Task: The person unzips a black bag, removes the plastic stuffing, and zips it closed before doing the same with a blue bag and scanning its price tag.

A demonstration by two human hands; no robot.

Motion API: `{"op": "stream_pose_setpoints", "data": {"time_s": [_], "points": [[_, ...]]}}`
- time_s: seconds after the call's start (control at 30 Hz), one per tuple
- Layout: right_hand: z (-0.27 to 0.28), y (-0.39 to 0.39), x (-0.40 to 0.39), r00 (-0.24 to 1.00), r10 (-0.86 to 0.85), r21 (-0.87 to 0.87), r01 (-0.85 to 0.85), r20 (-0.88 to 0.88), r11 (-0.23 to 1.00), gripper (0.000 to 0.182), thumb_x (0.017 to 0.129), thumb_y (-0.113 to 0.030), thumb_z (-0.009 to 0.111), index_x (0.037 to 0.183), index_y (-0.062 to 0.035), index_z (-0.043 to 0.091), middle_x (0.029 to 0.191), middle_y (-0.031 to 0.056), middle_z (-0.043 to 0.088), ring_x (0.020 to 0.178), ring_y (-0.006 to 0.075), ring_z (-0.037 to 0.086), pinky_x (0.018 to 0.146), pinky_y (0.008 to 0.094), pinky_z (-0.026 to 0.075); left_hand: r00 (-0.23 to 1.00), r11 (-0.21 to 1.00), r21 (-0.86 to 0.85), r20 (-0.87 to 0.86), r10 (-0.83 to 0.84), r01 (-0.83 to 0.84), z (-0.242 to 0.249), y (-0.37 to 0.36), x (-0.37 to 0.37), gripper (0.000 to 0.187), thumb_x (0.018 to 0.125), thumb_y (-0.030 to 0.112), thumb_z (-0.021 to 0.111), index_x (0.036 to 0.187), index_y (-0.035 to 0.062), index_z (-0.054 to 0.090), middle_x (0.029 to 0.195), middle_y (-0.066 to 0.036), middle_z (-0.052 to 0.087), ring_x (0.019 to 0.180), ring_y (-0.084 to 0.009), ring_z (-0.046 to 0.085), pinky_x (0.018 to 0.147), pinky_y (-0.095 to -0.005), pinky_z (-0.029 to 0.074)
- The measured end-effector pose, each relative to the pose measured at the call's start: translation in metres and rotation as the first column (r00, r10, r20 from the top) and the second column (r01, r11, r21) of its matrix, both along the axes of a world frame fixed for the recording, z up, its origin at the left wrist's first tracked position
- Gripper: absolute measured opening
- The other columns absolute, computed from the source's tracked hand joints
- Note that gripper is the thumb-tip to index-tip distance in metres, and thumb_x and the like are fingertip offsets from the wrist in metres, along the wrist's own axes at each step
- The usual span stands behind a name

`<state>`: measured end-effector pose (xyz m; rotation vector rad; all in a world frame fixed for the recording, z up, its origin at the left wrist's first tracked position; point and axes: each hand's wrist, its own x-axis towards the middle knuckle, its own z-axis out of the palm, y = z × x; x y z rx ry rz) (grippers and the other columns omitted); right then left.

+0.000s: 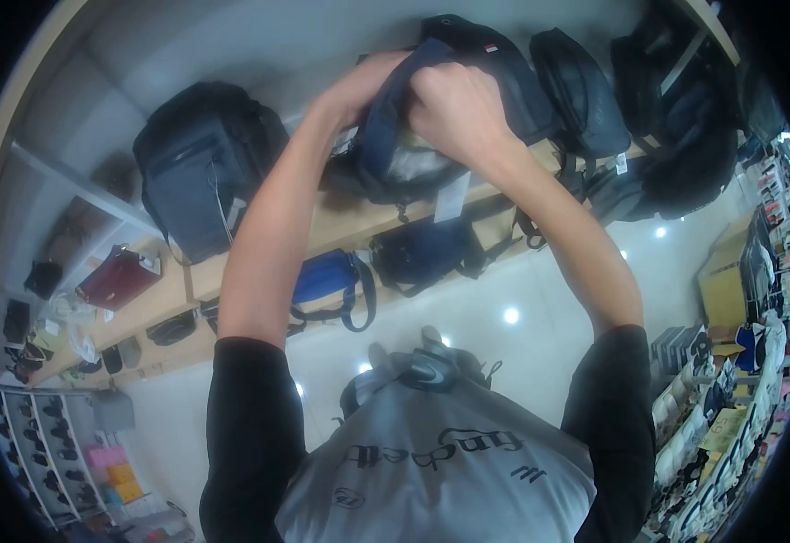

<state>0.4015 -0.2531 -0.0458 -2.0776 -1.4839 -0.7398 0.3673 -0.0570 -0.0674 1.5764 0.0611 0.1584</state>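
On the upper shelf, a dark navy bag (381, 136) lies between my forearms, with part of its fabric raised in a band. Pale, crinkled material (418, 165) shows inside it, and a white tag (452, 197) hangs from its front. My left hand (372, 81) reaches behind the raised navy fabric, which hides its fingers. Closed like a fist, my right hand (456, 107) grips the bag at the fabric's upper edge. The exact part in its fingers is hidden.
A dark grey backpack (198, 172) stands at left; black backpacks (580, 90) line the right. Below are a blue bag (323, 279), a navy bag (431, 253) and a maroon bag (119, 276). Shelf edges (323, 240) run beneath my arms. Packed goods (716, 425) stand at lower right.
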Motion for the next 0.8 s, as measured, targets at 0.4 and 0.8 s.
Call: {"op": "stream_pose_setpoints", "data": {"time_s": [0.4, 0.8], "points": [[-0.009, -0.004, 0.003, 0.992, 0.098, -0.052, -0.102, -0.076, 0.993, 0.008, 0.08, -0.004, 0.075, 0.083, 0.0032, 0.078, 0.086, 0.0273, 0.078, 0.083, 0.0487, 0.08, 0.077, 0.0572, 0.066, 0.994, 0.991, -0.118, 0.074, 0.077, -0.068, -0.037, 0.011, 0.019, 0.033, 0.118, 0.039, 0.073, 0.115, 0.0078, 0.082, 0.101, 0.001, 0.078, 0.093, -0.0079, 0.07, 0.083, -0.0317, 0.059], [-0.007, -0.013, 0.002, 0.993, 0.12, 0.029, -0.12, 0.012, 0.992, 0.007, 0.078, 0.0, 0.073, 0.083, 0.0033, 0.077, 0.094, 0.0253, 0.078, 0.084, 0.0477, 0.079, 0.075, 0.0556, 0.065, 0.995, 0.998, -0.065, -0.101, -0.004, -0.003, -0.007, 0.0, 0.0, 0.04, 0.12, 0.042, 0.064, 0.131, 0.0059, 0.078, 0.116, -0.002, 0.078, 0.098, -0.01, 0.071, 0.083, -0.0311, 0.06]]}}
